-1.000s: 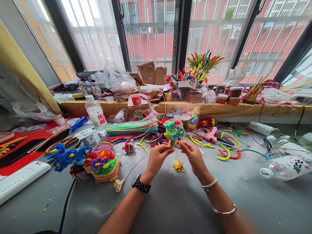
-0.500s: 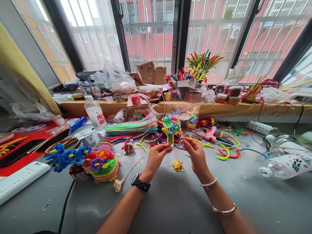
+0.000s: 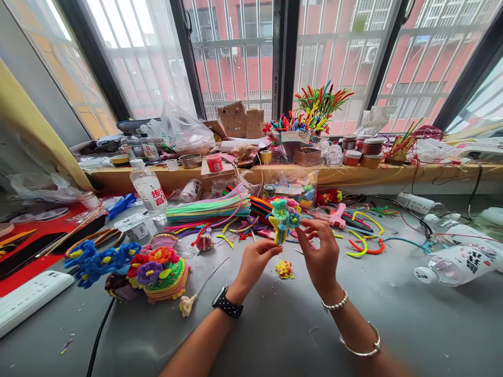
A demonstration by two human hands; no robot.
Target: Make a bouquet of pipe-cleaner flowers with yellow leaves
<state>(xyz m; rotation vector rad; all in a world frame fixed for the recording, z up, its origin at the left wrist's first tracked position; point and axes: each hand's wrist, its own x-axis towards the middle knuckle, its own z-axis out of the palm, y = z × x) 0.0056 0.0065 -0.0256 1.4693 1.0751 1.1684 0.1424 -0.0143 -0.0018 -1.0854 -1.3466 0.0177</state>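
Upright above the table is a small bouquet of pipe-cleaner flowers (image 3: 281,214), with blue, teal, pink and yellow blooms over yellow leaves. My left hand (image 3: 257,262) pinches it low down at its stem end. At the bouquet's right side, my right hand (image 3: 320,246) has thumb and forefinger closed on the edge of a blue flower; the fingertips are partly hidden. Between and below both hands lies a little heap of yellow and red fluffy bits (image 3: 284,269).
Left of my hands stand blue pipe-cleaner flowers (image 3: 108,259) and a colourful flower-topped piece (image 3: 167,277). Bundled pastel pipe cleaners (image 3: 208,206) lie behind. A pink glue gun (image 3: 337,215) and a bottle on its side (image 3: 459,267) are at right, a white power strip (image 3: 35,298) at left.
The bouquet has risen slightly and moved right with my left hand. My right hand, apart from it before, has come up to its blue flower. The view has shifted a little.
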